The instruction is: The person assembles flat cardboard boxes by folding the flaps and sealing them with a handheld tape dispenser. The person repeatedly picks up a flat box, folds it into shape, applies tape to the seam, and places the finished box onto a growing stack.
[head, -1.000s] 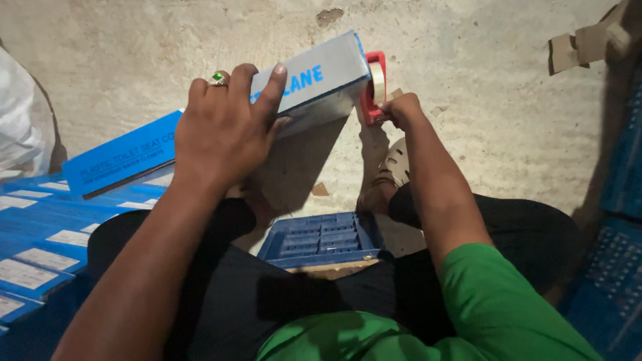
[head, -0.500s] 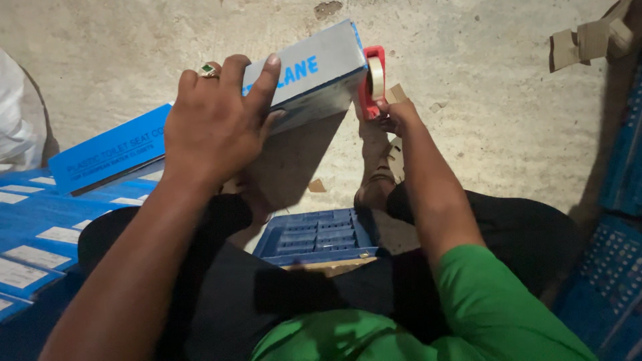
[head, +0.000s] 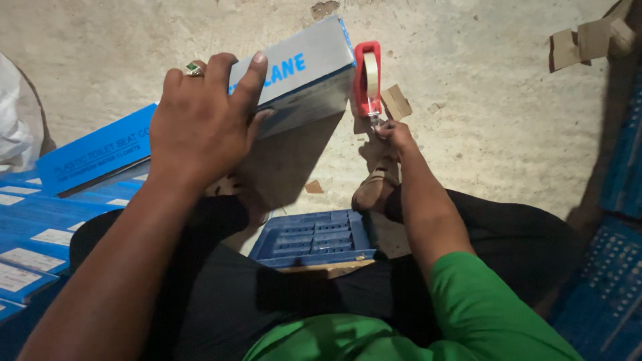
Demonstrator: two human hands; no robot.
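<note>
Lowered slightly since a moment ago, our right hand (head: 394, 134) grips the red tape dispenser (head: 367, 77) at upper centre while our left hand (head: 200, 124) clasps the grey-and-blue box (head: 304, 70).

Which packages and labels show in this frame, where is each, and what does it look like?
Grey box: top centre, long carton with blue lettering, gripped by left hand.
Tape dispenser: at the box's right end, red, held by right hand.
Flat blue cartons: stacked at left, printed lettering.
White labels: rectangular, on the cartons at lower left.
</note>
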